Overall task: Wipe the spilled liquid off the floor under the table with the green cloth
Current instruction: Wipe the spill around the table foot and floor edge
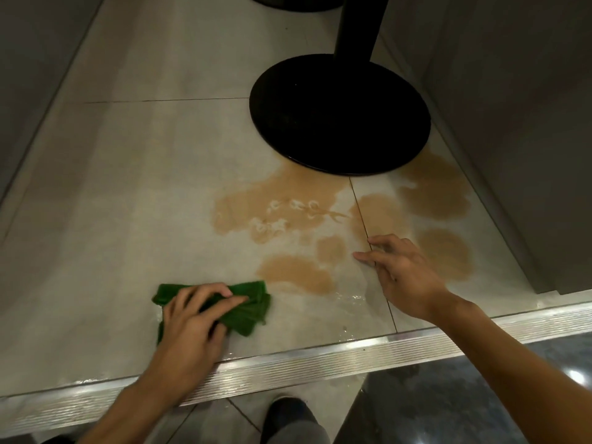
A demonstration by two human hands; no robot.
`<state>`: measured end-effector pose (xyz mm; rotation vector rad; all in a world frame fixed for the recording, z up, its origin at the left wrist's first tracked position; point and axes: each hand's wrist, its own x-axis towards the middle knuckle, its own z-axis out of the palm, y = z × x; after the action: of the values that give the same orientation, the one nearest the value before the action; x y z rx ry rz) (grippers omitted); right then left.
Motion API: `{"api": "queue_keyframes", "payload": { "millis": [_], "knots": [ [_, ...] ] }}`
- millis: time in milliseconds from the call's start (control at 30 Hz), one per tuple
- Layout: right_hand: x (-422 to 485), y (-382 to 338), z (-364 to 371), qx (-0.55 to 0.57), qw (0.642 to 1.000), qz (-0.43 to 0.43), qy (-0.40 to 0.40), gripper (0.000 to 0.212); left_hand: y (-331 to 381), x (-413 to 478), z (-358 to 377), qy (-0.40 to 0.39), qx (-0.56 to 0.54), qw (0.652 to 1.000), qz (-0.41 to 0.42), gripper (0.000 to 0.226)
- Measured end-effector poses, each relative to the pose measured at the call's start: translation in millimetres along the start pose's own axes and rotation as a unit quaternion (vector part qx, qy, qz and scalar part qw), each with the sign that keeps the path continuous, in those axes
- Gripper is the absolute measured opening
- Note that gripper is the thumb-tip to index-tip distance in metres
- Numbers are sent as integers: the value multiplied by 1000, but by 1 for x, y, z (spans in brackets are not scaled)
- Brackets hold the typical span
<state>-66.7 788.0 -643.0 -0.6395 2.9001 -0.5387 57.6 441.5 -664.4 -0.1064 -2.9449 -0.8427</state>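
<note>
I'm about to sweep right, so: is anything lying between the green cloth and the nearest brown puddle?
Nothing visible does: only bare floor tile separates the green cloth from the nearest patch of spilled liquid. The right hand rests on the tile farther right, among the patches.

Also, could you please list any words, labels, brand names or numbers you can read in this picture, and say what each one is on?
No readable text anywhere in this view.
The green cloth, black table base, floor tiles and ribbed metal step edge carry no print or label.
The pale squiggles in the brown spill look like light reflections, not letters.
</note>
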Motion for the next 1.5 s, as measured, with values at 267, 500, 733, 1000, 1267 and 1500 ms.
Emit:
{"api": "queue_keyframes", "payload": {
  "millis": [267,500,733,1000,1267,1500],
  "knots": [
    [2,-12,-3,3,1000,24,-2,34,-8,66,1,103,20,983,-153,37],
    [1,-19,-1,-33,999,33,-26,40,28,28,19,44,-12,997,-61,43],
    [2,-18,-1,-26,999,34,-26,40,35,-18,26,-11,-27,999,19,48],
    [1,-19,0,-22,999,38,-30,41,31,24,21,120,21,981,-151,35],
    [1,-20,2,-13,999,38,-25,41,118,-9,62,22,-15,997,-76,53],
    [1,-18,-3,-16,999,32,-26,39,164,-4,80,-37,0,999,-1,60]
  ]
}}
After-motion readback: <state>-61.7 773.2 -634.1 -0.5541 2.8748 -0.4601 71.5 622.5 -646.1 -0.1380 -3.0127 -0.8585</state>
